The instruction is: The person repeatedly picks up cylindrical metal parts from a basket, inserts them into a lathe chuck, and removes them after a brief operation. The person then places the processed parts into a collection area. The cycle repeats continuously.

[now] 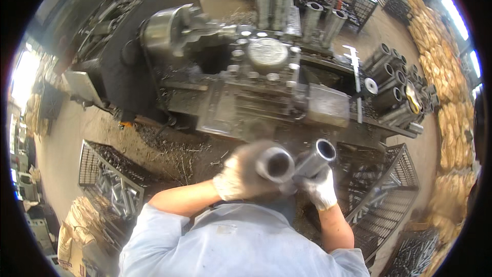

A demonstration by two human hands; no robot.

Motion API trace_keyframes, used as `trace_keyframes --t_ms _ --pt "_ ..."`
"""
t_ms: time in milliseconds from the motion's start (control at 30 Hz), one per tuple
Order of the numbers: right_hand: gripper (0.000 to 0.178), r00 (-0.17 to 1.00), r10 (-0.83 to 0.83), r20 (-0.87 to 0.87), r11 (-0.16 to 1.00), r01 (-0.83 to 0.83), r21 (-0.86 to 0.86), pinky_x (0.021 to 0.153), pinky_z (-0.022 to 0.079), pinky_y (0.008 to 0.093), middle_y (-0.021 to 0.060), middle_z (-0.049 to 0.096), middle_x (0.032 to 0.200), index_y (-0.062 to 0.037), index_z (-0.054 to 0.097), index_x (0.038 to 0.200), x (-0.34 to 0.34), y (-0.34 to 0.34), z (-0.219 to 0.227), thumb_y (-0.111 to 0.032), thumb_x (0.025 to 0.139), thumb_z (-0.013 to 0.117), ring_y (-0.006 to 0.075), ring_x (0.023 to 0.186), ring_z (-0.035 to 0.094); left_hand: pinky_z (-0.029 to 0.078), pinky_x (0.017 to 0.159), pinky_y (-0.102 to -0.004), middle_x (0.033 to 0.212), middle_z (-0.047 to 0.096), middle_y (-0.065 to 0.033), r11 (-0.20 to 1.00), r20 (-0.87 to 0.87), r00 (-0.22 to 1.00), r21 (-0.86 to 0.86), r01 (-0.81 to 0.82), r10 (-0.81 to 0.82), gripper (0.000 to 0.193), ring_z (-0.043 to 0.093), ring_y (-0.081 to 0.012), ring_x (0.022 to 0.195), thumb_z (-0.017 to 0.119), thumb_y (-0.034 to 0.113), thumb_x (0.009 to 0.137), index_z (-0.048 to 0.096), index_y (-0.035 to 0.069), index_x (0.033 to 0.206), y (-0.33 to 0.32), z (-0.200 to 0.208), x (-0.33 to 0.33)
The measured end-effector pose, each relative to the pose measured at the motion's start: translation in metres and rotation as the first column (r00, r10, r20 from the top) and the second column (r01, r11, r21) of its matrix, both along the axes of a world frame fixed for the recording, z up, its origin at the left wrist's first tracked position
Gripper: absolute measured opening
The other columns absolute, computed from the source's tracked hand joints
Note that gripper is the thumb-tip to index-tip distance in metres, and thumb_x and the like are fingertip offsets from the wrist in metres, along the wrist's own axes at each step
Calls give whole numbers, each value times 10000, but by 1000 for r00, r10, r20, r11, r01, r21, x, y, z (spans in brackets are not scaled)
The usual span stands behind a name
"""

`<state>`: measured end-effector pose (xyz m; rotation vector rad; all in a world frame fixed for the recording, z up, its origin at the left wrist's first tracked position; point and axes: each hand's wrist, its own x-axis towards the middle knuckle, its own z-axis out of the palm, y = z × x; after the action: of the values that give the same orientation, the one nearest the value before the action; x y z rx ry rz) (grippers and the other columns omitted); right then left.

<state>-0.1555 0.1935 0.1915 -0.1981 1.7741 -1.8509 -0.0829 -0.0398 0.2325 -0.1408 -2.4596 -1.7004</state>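
My left hand [231,175], in a white work glove and blurred by motion, is closed round a thick metal tube [271,165]. The tube's open end faces up at me. My right hand [320,187], gloved too, grips a second metal tube [313,160], which tilts up to the right. Both tubes are close together in front of my chest, their lower ends hidden. Beyond them stands a lathe with a steel chuck [165,32] on its left and a round-topped tool post [267,53] in the middle.
Several upright tubes [281,7] stand behind the tool post. A caliper [353,72] and a pile of tubes [392,84] lie on the right. Mesh bins holding metal parts flank me: a left bin [86,159] and a right bin [410,179]. Stacked sacks [453,133] line the far right.
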Motion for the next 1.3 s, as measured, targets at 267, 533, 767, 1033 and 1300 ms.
trace_keyframes --t_ms 267,533,767,1033,1300 --pt "384 842 66 -536 943 123 309 784 617 347 84 773 930 -46 717 1109 -27 -126 -44 -167 807 922 179 814 744 600 771 -304 926 745 -13 848 -41 847 61 -527 530 346 712 -114 840 925 149 837 710 56 1091 -158 -64 -55" --pt "36 292 670 -683 738 -163 655 617 660 352 84 795 866 -90 780 816 -135 -59 46 -82 849 792 220 659 764 584 954 -325 1028 745 -72 889 -82 886 70 -453 457 372 722 -173 1023 805 31 850 689 44 1203 -157 -104 -74" --pt "387 396 911 -117 228 -247 942 863 602 429 189 797 1013 -22 790 1128 -385 -166 57 -187 803 663 309 921 770 572 939 -443 1041 775 -189 901 633 692 -431 -58 347 428 739 -373 1134 727 371 933 739 64 1230 -208 -86 -27" --pt "842 452 829 -328 527 -439 728 1037 573 449 257 729 1337 -1 445 1614 -408 -347 63 -354 902 724 372 1158 737 561 1082 -530 1407 656 -268 676 -645 760 -525 -517 81 617 696 -496 1177 675 -110 762 650 22 1364 -276 -14 -139" --pt "483 264 951 158 51 -641 766 856 676 464 210 766 1196 44 690 1266 -360 -389 51 -246 890 773 319 937 778 356 1262 -570 1482 622 -196 272 -655 688 -632 -726 314 618 556 -424 1405 734 146 829 613 53 1427 -373 8 -187"
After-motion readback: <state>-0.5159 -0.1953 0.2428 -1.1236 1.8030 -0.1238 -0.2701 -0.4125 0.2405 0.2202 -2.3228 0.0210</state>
